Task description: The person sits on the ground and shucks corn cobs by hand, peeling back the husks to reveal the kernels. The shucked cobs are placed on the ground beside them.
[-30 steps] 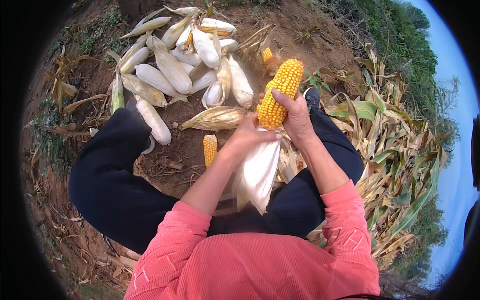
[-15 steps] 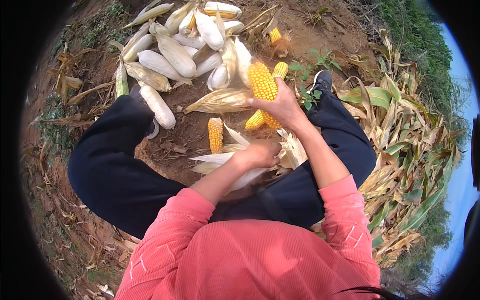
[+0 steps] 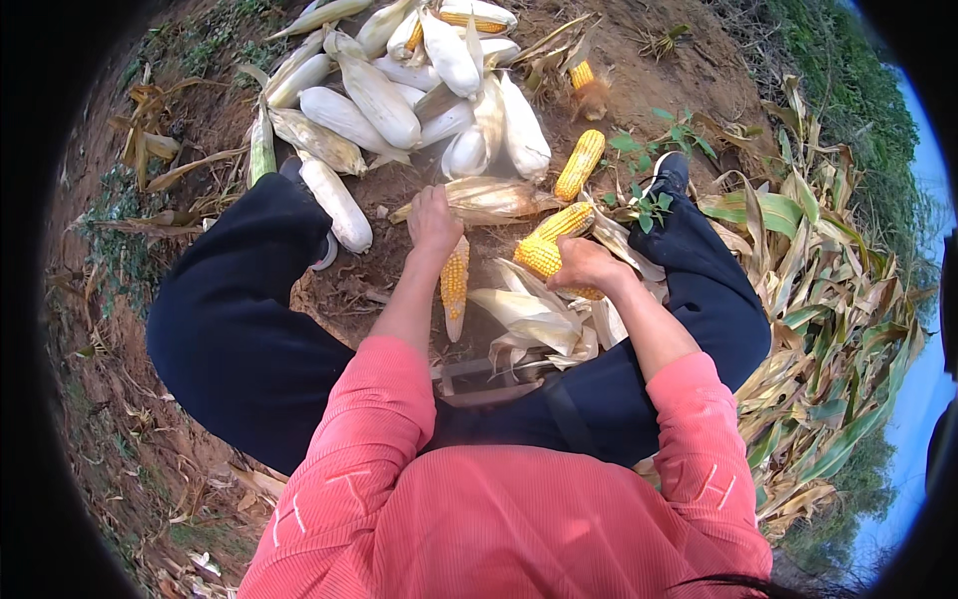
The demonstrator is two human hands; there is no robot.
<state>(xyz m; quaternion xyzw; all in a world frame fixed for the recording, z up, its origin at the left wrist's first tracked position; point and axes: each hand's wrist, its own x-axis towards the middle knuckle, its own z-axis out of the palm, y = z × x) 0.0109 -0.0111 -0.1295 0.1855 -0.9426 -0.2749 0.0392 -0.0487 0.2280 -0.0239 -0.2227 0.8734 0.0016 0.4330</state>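
My left hand point(image 3: 435, 222) is reaching forward, its fingers closed around the left part of an ear of corn in a dry tan husk point(image 3: 496, 201). Just below that wrist lies a short bare yellow ear point(image 3: 455, 285). My right hand point(image 3: 587, 266) is wrapped over a bare yellow ear point(image 3: 539, 257), low by the ground and partly covered by the fingers. Another bare ear point(image 3: 566, 222) touches or overlaps it; a third bare ear point(image 3: 579, 165) lies farther off. Loose pale husks point(image 3: 539, 324) are spread between my legs, under the right hand.
A heap of ears in whitish husks point(image 3: 389, 110) lies ahead to the left, with one ear point(image 3: 336, 205) by my left foot. Dry stalks and leaves point(image 3: 808, 299) are piled to the right. A small green plant point(image 3: 654, 205) grows beside my right shoe point(image 3: 671, 173).
My left hand has left the loose husks and moved forward to the husk-covered ear. My right hand has come down with the bare ear from higher up.
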